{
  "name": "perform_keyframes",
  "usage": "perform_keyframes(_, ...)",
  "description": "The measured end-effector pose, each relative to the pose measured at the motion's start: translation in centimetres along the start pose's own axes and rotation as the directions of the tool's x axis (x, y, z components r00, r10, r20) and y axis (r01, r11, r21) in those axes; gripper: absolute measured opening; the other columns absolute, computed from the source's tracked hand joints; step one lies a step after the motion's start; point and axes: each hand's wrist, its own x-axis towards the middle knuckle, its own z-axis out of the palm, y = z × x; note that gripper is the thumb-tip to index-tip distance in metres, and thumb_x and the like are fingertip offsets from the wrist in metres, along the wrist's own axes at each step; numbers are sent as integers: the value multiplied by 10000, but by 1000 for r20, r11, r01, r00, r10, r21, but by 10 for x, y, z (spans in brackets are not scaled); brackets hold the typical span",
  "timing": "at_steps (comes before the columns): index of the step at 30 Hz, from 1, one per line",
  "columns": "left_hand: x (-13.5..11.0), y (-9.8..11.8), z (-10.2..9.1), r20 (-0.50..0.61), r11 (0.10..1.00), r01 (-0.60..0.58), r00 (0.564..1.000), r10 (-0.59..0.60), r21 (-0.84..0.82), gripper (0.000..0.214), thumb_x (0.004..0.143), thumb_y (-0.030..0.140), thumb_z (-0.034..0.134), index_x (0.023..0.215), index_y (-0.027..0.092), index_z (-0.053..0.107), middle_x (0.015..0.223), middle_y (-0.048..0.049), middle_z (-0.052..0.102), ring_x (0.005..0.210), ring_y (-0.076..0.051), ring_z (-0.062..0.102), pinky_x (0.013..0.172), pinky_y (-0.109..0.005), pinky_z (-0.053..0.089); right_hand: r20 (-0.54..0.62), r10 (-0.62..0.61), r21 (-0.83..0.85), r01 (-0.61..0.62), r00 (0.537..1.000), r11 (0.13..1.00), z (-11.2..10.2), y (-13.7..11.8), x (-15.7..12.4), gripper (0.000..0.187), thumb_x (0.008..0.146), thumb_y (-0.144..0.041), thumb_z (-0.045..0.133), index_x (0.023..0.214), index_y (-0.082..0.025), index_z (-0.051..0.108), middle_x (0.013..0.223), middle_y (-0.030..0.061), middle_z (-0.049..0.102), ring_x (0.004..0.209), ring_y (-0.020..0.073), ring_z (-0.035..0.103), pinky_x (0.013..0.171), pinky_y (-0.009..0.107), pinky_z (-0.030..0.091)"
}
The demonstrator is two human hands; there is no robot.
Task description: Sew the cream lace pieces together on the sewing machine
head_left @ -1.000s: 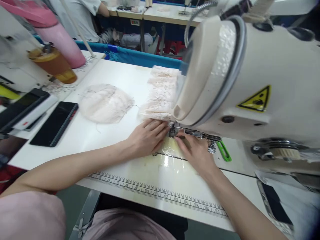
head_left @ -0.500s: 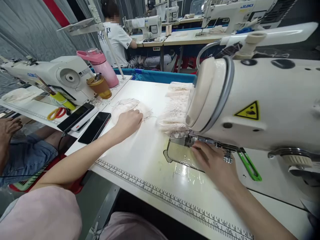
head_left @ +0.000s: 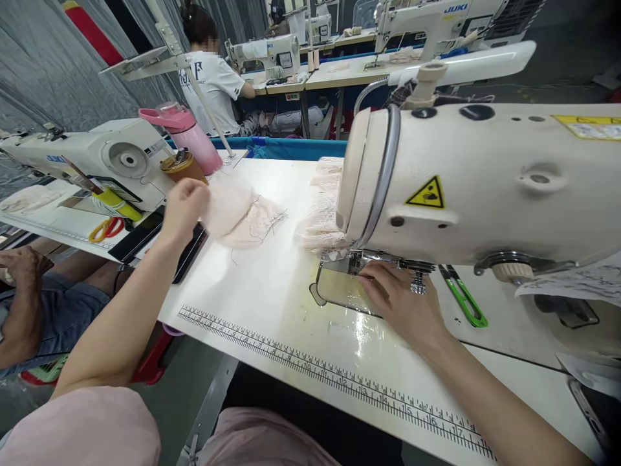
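Lighting was bright and even, with a glare streak on the glossy white flat tabletop [head_left: 262, 285] near the right bare hand [head_left: 400, 294] and faint soft shadows. Sheer pale pink fabric [head_left: 227, 204] at the left bare hand [head_left: 184, 208] came out blurred; wide-angle stretch distorted the edges.

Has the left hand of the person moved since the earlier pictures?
Yes. Judged against the nearest sewing machine, the left hand has moved left, to the left edge of the loose pale fabric.

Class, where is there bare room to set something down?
Bare: white tabletop between sheer pale fabric, ruffled pale fabric and printed black ruler. Crowded: beneath the cream sewing machine, by the right hand; around the left hand and black rectangular phone.
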Motion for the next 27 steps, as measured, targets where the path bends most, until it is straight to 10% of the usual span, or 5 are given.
perform_keyframes(7,22,21,-45,-593,982,-189,789,160,13,95,905,68,432,951,149,451,1007,-20,503,880,-77,492,845,-244,415,44,-30,-44,32,999,999,-4,0,2,289,987,-201,365,999,-219,653,922,24,727,670,145,610,789,359,358)
perform_keyframes(10,-5,45,-54,-407,913,-397,852,329,-94,150,776,84,615,909,141,577,757,38,497,641,-56,453,599,-198,379,42,5,-15,-4,999,1000,-1,0,1,274,996,-243,383,989,-212,655,960,11,733,708,152,632,798,360,368)
perform_keyframes(14,-60,90,-52,100,916,-208,962,256,-344,133,758,206,712,871,181,647,673,36,549,533,-53,433,443,-168,299,70,103,-19,-102,992,995,1,0,0,261,990,-316,437,1030,-212,673,862,15,731,688,160,616,715,340,377)
perform_keyframes(21,-96,119,33,635,858,-65,644,427,-510,122,877,344,591,866,224,606,774,8,650,640,-105,585,516,-196,433,64,202,36,-205,977,978,-1,5,4,259,965,-280,462,971,-225,715,776,22,722,702,186,626,784,369,438)
perform_keyframes(27,-108,99,83,527,764,-608,586,615,-216,186,958,307,484,1010,204,629,984,-50,717,865,-207,656,705,-335,522,147,236,15,-240,961,971,-3,8,1,306,971,-271,426,1063,-191,706,810,62,729,734,220,630,769,393,448)
